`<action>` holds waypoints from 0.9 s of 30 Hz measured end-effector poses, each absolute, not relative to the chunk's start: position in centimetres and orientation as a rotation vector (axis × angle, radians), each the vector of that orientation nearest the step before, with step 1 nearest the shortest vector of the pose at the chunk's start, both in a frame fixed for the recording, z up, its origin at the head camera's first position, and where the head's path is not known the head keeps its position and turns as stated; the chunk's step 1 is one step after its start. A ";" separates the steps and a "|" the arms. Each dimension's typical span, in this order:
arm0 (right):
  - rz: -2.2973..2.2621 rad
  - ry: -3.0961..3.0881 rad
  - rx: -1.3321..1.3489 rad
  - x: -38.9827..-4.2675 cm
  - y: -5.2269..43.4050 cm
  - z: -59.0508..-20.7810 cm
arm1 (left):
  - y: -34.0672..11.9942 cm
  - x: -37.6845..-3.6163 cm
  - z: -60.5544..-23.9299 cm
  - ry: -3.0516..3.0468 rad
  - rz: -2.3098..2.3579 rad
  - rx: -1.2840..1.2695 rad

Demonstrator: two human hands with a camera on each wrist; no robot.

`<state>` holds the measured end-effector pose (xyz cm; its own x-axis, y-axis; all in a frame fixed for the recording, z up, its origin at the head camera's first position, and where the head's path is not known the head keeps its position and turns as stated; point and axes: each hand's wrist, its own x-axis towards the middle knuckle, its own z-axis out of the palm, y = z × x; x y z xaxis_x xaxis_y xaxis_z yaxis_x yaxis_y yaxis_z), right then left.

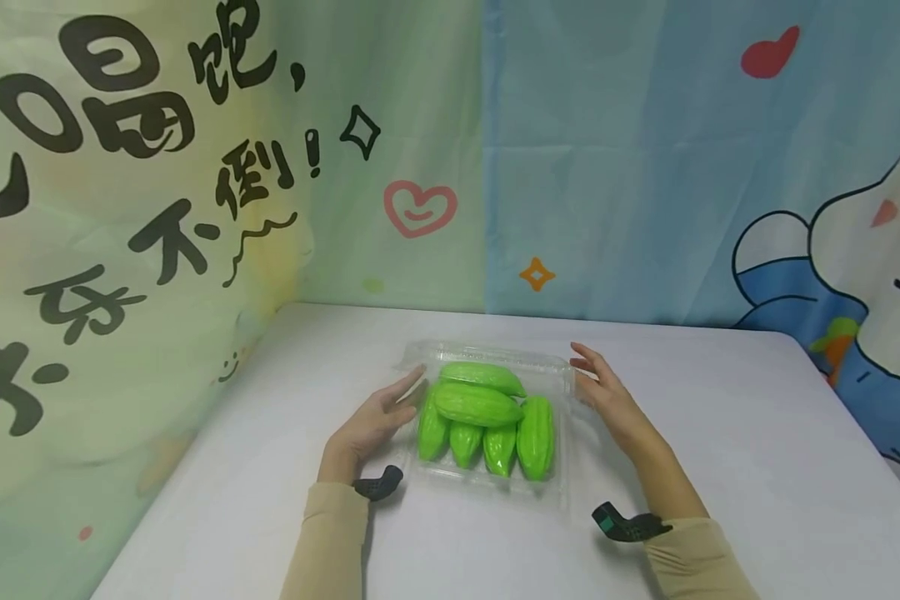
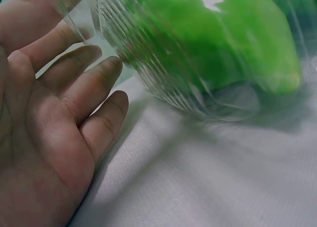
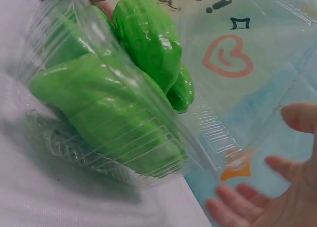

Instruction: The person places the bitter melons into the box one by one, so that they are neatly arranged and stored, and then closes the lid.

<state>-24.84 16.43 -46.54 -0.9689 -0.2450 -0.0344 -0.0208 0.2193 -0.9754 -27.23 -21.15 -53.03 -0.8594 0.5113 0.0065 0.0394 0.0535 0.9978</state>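
The clear plastic clamshell box [image 1: 562, 375] sits right between the two hands on the white tablecloth [image 1: 757, 467], and it's packed with bright green ridged gourds [image 1: 478, 405], looks like six of them, four lined up side by side at the bottom and two lying across the top of the pile. The lid isn't pressed down, you can see it standing up off the gourds in the right wrist view, where the ribbed wall of the box [image 3: 163, 153] and a big glossy gourd [image 3: 148, 39] fill most of the frame. The left hand [image 1: 375, 421] is at the left side of the box, fingers straight and loosely spread, fingertips [image 2: 106, 68] right up against the ribbed plastic corner [image 2: 148, 73]; from the wrist view I honestly can't tell if they're touching or just a hair off it. The right hand [image 1: 607, 396] is on the opposite side, also flat and spread, fingers [image 3: 233, 207] just beside the right edge of the box with a little gap showing, so not gripping anything. Both arms have beige sleeves [image 1: 330, 542] with small black wrist devices [image 1: 378, 483]. Behind everything, beyond the fingertips, there's a cartoon backdrop [image 1: 645, 167] with hearts, stars and black Chinese lettering.
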 end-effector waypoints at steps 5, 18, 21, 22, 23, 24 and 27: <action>-1.682 2.222 -0.063 -24.6 16.7 -46.3 | -21.0 -27.0 -53.0 2.047 1.851 0.486; -1.631 2.258 0.064 -24.2 16.4 -48.3 | -20.4 -26.8 -52.4 2.242 1.700 0.314; -1.652 2.310 0.064 -24.1 16.1 -48.3 | -20.3 -26.8 -52.5 2.301 1.636 0.184; -1.652 2.329 0.057 -24.1 16.0 -48.3 | -20.3 -26.9 -52.5 2.314 1.621 0.167; -1.651 2.348 0.057 -24.0 15.9 -48.3 | -20.3 -26.9 -52.5 2.319 1.619 0.161; -1.655 2.364 0.061 -24.0 15.8 -48.3 | -20.2 -26.9 -52.5 2.313 1.633 0.174; -1.668 2.413 0.067 -23.9 15.6 -48.4 | -20.2 -27.0 -52.6 2.241 1.702 0.238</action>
